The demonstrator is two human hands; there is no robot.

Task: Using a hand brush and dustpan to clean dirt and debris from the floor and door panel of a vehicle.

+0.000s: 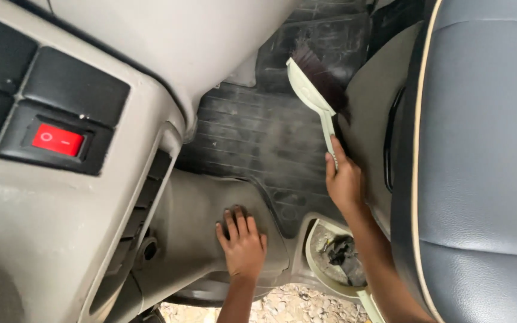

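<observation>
While my right hand point(343, 182) grips the brush point(313, 90) on the mat point(252, 137), sweeping looks underway. My left hand point(243, 242) rests flat, fingers spread; next I'd judge strokes toward the dustpan point(318, 263).

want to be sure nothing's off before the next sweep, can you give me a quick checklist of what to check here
1. Right hand grips the brush by its handle: ok.
2. Bristles reach the rubber floor mat: ok, they lie on it beside the seat.
3. Left hand is braced flat on the grey floor hump, away from the brush: ok.
4. Dustpan sits at the door sill, within reach: ok.
5. Room left in the dustpan: cannot tell, dark debris already covers part of it.
6. Mat swept clean: not ok, a dusty film shows.
</observation>
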